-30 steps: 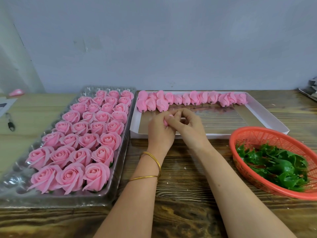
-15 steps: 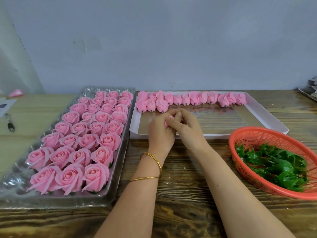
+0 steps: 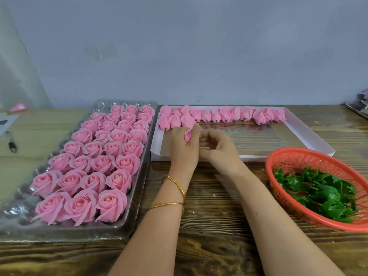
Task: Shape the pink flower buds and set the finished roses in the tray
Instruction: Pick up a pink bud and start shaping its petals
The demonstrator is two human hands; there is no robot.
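Left hand (image 3: pixel 184 150) is pinching one bud (image 3: pixel 187 135) above the near-left corner of the white box (image 3: pixel 249 157). Right hand (image 3: pixel 218 149) is hanging loosely curled just beside it, gripping nothing. I am judging the bud light, soft and easily creased, so the base is the place to hold.

You're pinching one small pink bud (image 3: pixel 187 135) upright in your left hand (image 3: pixel 184 150), just right of the clear tray (image 3: pixel 14 210) — petals wrapping tight. Open pink roses (image 3: pixel 93 162) are sitting in rows filling most of that tray — more closed buds (image 3: pixel 221 115) are lying in a row right of it.
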